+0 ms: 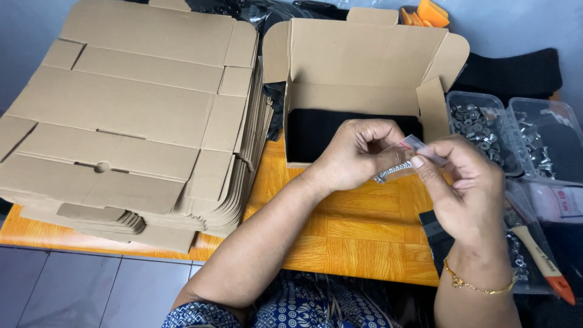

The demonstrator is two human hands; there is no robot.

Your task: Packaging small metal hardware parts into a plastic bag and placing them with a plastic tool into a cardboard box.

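Holding: I see both hands pinch one small clear zip bag (405, 159) between them, above the orange wooden tabletop (358, 225).
Left hand: my left hand (354, 155) is closed narrow, thumb and fingers gripping the bag's left part, where small metal pieces show through the plastic.
Right hand: my right hand (464, 188) is also closed narrow, its thumb and forefinger nipping the bag's upper right edge; a gold bracelet (477, 285) sits on that wrist.
Bag position: just in front of the open cardboard box (358, 61), which stands with its lid up and something black lying inside.
Left side: a tall stack of flat cardboard box blanks (133, 115), well apart from the hands.
Right side: two clear plastic tubs of metal screws and washers (483, 130), near the right hand.
Lower right: a tool with a wooden handle and orange tip (543, 264) lies on clear plastic, beside the right wrist.
Far edge: orange plastic pieces (428, 13) behind the box.
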